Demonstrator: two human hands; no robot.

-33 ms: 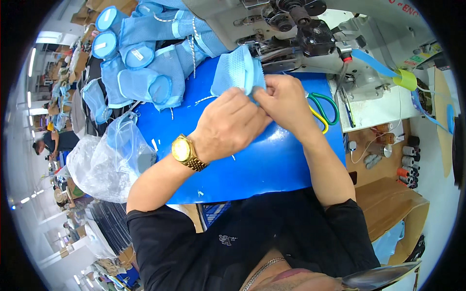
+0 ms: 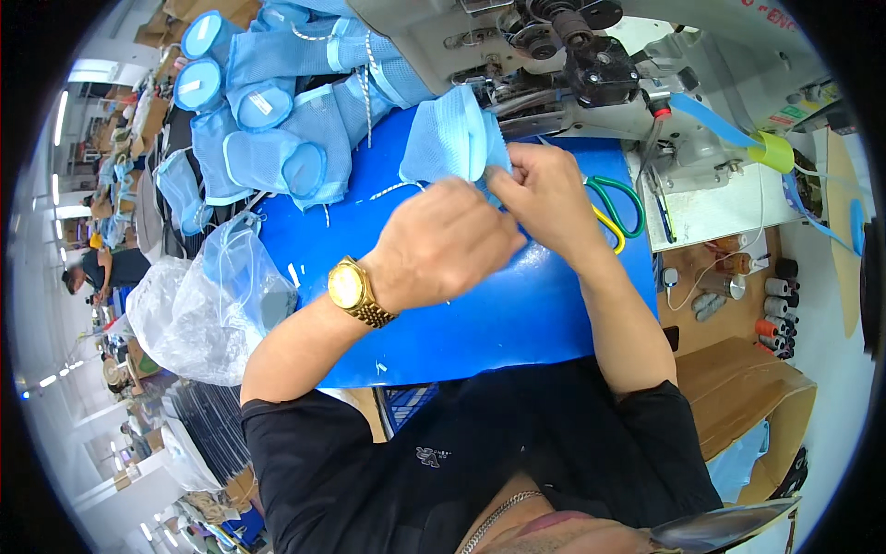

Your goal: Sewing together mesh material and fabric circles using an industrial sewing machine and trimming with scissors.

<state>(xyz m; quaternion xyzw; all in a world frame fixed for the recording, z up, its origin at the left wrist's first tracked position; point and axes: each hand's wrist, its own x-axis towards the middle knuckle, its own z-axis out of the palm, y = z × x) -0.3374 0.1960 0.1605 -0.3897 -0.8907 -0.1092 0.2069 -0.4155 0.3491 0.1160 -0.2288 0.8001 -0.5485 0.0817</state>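
A light blue mesh bag (image 2: 445,140) lies at the sewing machine (image 2: 554,74), its folded rim toward me. At the near right corner of that rim, my right hand (image 2: 551,201) pinches the mesh bag between thumb and bent forefinger. My left hand (image 2: 449,245), with a gold watch (image 2: 347,285) on its wrist, is curled just below the bag. Its knuckles are blurred, and its fingertips and anything in them are hidden. A short speckled cord (image 2: 395,189) sticks out at the bag's left side.
Several finished-looking blue mesh bags (image 2: 277,162) pile up at the far left. A clear plastic bag (image 2: 198,314) sits on the left edge of the blue work surface (image 2: 461,342). Scissors with green and yellow handles (image 2: 616,210) lie right of my hand. Thread spools (image 2: 780,309) stand far right.
My left hand has shifted slightly down and right, away from the bag's lower edge, and is blurred. The bag's rim has tilted a little; my right hand keeps its pinch.
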